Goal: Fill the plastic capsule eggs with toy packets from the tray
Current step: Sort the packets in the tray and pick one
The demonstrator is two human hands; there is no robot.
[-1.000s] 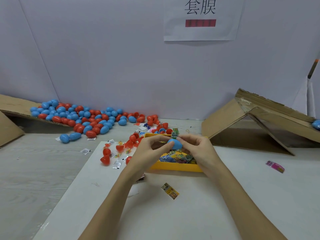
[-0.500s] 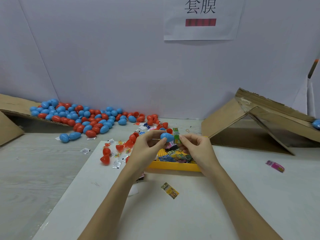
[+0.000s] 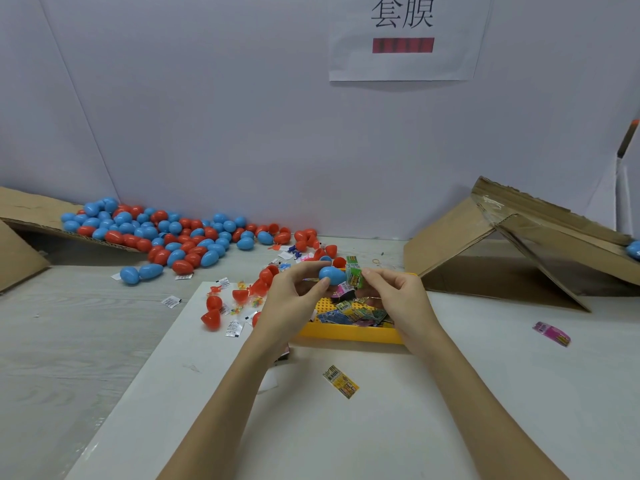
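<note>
We had the blue capsule egg half point(image 3: 331, 274) pinched in our left hand point(image 3: 290, 299), raised just above the yellow tray point(image 3: 349, 333). Right hand point(image 3: 394, 297) pinched a green toy packet point(image 3: 354, 279), touching the egg half's right edge. Tray sat on the white counter point(image 3: 381, 427), holding a loose layer of mixed packets point(image 3: 356, 313). Red egg halves point(image 3: 221, 308) and small sachets lay left of the tray. One yellow packet point(image 3: 341, 381) lay in front of it, a pink one point(image 3: 551, 333) far right. Pile of blue and red eggs point(image 3: 166, 233) ran off a cardboard flap back left.
</note>
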